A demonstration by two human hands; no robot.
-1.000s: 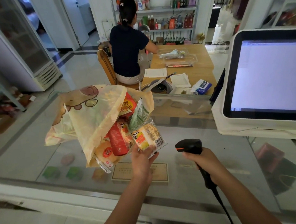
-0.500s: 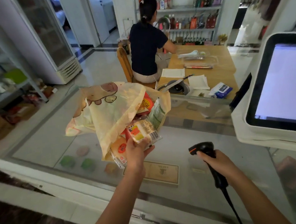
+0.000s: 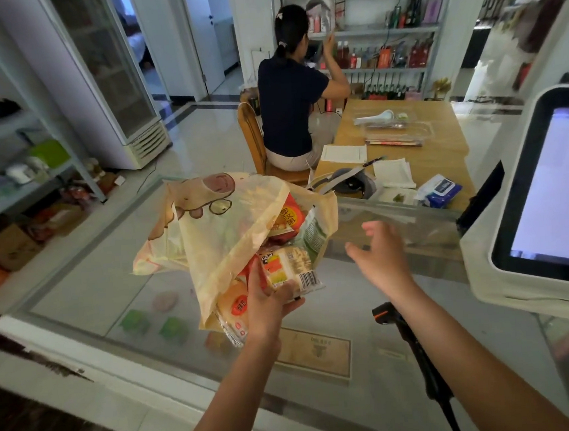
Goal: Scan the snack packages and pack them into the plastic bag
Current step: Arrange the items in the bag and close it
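Step in hand, judged: the barcoded package (image 3: 290,272) is to be tucked into the bag (image 3: 230,226).

Method note: the bag mouth is tilted down toward the front edge of the counter (image 3: 97,295), and other packages (image 3: 286,218) are seen crowding it, one orange pack (image 3: 239,306) hanging partly out. The mouth rim should be lifted and spread by the free hand before anything is pushed. The bag should then be tipped mouth-up so the contents are settled to the bottom. The barcoded package is best slid in narrow end first. Spillage onto the glass is the likely risk if the lower grip is relaxed early.

Left hand (image 3: 269,304): clamped from below. Bag film, the orange pack and the barcoded package are pinched together, thumb over the package's lower edge. The bundle is held in the air above the middle of the counter, not resting on it.

Right hand (image 3: 378,259): empty, fingers spread wide and slightly curved, nothing touched. It is held just beside the bag mouth, on its right.

Scanner (image 3: 402,328): seen low over the counter near the front edge, under the right forearm, ungripped. Terminal (image 3: 544,197) at the right edge, screen lit.
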